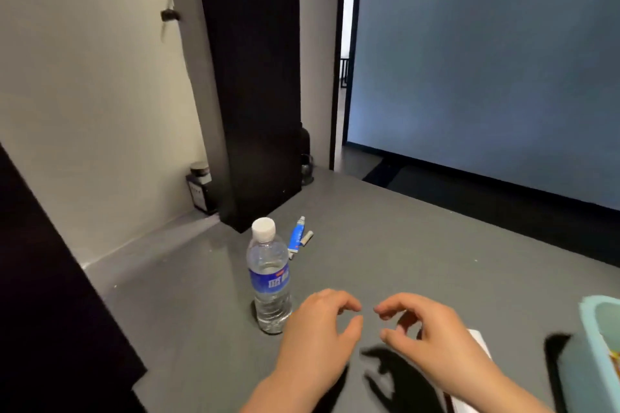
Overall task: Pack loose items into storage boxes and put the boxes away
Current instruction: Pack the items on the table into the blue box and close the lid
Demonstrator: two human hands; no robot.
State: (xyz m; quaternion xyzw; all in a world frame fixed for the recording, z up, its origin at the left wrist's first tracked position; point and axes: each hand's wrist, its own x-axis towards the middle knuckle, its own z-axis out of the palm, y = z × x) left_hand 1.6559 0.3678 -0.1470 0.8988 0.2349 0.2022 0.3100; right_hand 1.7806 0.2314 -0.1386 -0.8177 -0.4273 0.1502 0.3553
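Your hands hover over the grey table, and both hold nothing. Right of your right hand, the pale green storage box is cut off by the frame edge. Your left hand has loosely curled fingers, just beside the upright water bottle. Further beyond lie a blue tube and a small thing, hard to make out

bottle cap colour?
White. The cap tops the clear bottle with the blue label; the head view, the only one, shows it plainly.
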